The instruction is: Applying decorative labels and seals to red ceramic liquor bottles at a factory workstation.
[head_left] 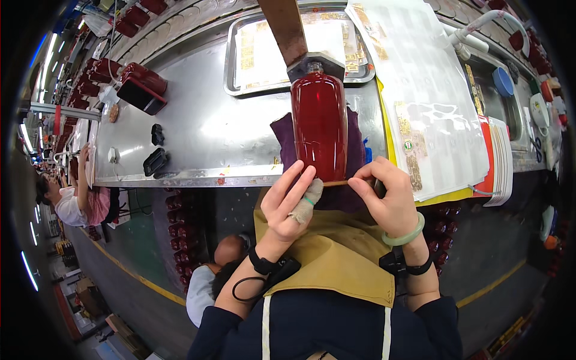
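steel workbench (pixel 198 129): red bottle (pixel 319 126) on purple cloth (pixel 282 135), my left hand (pixel 291 201) fingers spread against its base, my right hand (pixel 387 198) pinching a thin stick (pixel 337 183).

Long stainless-steel workbench (pixel 210 132), a shallow metal tray of gold label sheets (pixel 231 57) at the back, purple cloth (pixel 282 141) under a glossy red bottle (pixel 319 123), two small black plastic caps (pixel 156 149) left, dark red rectangular boxes (pixel 143 89) beyond, clear sticker sheets (pixel 429 90) right.

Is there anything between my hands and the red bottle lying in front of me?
Nothing visible. The left hand already touches the near end of the red bottle, and the right hand sits beside that end, pinching a thin stick against it. The purple cloth lies under the bottle, not in the way.
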The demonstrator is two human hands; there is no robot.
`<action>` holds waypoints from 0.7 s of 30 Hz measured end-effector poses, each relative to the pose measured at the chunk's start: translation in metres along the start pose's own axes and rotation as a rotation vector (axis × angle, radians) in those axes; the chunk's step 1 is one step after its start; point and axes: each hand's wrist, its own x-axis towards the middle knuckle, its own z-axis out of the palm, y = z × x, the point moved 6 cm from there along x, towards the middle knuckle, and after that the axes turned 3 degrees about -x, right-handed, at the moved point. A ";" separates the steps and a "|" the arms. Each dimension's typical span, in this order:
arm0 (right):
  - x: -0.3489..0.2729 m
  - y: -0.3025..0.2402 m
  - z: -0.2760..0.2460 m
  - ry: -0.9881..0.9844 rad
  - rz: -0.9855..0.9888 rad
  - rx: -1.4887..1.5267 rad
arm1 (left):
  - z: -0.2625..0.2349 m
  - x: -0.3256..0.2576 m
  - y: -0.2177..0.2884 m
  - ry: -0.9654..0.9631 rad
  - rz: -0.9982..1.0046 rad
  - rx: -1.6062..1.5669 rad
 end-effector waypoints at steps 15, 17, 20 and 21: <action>-0.002 -0.002 0.004 0.010 -0.002 0.024 | -0.001 -0.001 -0.008 0.086 -0.066 -0.050; -0.002 0.001 0.003 0.005 0.032 0.028 | -0.001 0.001 -0.005 0.086 -0.029 -0.039; -0.001 0.001 0.003 0.015 0.014 0.005 | -0.001 -0.003 -0.001 0.040 -0.009 0.016; -0.001 0.001 0.003 0.015 0.017 0.005 | -0.001 -0.005 0.000 0.020 0.007 0.061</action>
